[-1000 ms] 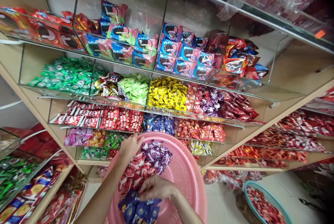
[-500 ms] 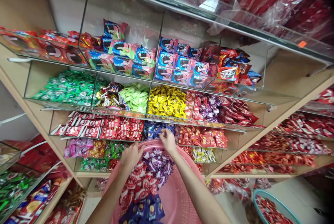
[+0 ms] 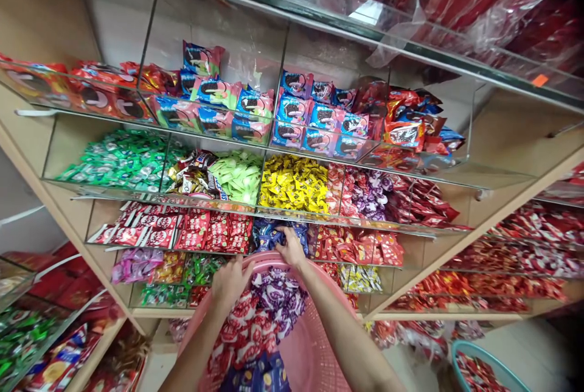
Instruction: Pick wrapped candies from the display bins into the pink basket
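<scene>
My left hand (image 3: 229,283) is closed over the far rim of a pink plastic basket (image 3: 340,352), left of its middle. Inside the basket lie red-and-white wrapped candies (image 3: 250,331), purple-and-white wrapped candies (image 3: 279,294) and dark blue packets (image 3: 258,375). Beyond the rim, my right hand (image 3: 291,250) reaches into a shelf compartment of blue packets (image 3: 264,235). Its thumb and forefinger are apart, close to those packets, and nothing shows between them. The remaining fingers of that hand are partly hidden.
Clear shelf fronts (image 3: 205,198) edge the compartments ahead. Yellow candies (image 3: 294,185), green candies (image 3: 121,159) and blue-pink cookie packs (image 3: 292,107) fill shelves above. Red packets (image 3: 216,231) flank the blue ones. A teal basin (image 3: 490,358) stands at the lower right.
The right thumb and forefinger have spread from a curled pose over the blue packets. My left hand keeps its hold on the rim. The view has shifted slightly.
</scene>
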Motion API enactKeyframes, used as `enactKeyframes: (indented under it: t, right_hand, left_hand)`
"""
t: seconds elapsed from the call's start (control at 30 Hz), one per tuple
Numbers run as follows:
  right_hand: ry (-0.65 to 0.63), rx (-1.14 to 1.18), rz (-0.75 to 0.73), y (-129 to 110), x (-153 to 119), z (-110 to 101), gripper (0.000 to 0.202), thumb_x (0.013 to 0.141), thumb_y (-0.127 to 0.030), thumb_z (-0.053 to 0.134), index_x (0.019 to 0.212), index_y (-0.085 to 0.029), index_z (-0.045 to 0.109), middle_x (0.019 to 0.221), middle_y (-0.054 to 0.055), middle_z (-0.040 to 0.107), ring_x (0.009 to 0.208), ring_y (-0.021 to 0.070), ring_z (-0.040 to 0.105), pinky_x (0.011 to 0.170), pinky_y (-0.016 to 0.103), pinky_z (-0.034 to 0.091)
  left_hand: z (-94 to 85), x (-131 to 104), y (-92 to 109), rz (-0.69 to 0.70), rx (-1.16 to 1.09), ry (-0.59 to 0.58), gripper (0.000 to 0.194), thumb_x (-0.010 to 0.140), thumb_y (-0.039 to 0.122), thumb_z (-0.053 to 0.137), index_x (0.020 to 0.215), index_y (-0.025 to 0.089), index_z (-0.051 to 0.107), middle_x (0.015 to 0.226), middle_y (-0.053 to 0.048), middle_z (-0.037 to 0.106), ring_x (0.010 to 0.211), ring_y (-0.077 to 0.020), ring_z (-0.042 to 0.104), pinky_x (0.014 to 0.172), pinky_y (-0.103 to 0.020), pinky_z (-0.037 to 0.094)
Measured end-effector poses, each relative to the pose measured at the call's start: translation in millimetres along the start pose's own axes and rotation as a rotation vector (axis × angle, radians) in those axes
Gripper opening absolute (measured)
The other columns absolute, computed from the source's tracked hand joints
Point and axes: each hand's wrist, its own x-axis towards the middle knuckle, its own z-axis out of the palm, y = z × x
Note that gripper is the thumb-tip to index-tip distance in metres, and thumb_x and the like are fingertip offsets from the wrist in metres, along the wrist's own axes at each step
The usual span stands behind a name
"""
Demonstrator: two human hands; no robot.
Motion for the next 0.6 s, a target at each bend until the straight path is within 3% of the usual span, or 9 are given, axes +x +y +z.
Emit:
enactKeyframes:
  t: [0.33, 0.5, 0.6]
  right_hand:
    - [0.027, 0.059, 0.010, 4.5, -2.5, 4.7, 0.038, 0.072, -0.016, 0.056, 0.107, -0.028, 0.057, 0.101, 0.003, 0.054, 0.071, 0.0140, 0.052, 0.071, 0.028, 0.042]
    - [0.098, 0.174, 0.018, -1.3, -4.1, 2.4, 0.020, 0.076, -0.029, 0.057, 0.093, -0.024, 0.065, 0.084, 0.003, 0.059, 0.073, 0.0155, 0.054, 0.073, 0.028, 0.041]
    - [0.191, 0.278, 0.064, -1.5, -3.9, -0.1, 0.025, 0.079, -0.039, 0.053, 0.086, -0.019, 0.066, 0.079, 0.004, 0.061, 0.071, 0.0157, 0.054, 0.070, 0.027, 0.042]
  left_hand:
    - [0.0, -0.1, 0.1, 0.008, 0.009, 0.005, 0.056, 0.084, 0.053, 0.018, 0.104, 0.015, 0.054, 0.083, -0.013, 0.066, 0.077, -0.0288, 0.064, 0.061, -0.035, 0.046]
    - [-1.3, -0.3, 0.3, 0.004, 0.011, -0.010, 0.056, 0.084, 0.054, 0.019, 0.104, 0.015, 0.054, 0.084, -0.014, 0.066, 0.078, -0.0284, 0.063, 0.062, -0.034, 0.045]
    - [-1.5, -0.3, 0.0, 0.004, 0.006, -0.024, 0.057, 0.084, 0.054, 0.019, 0.107, 0.014, 0.053, 0.086, -0.015, 0.066, 0.080, -0.0281, 0.063, 0.064, -0.034, 0.045]
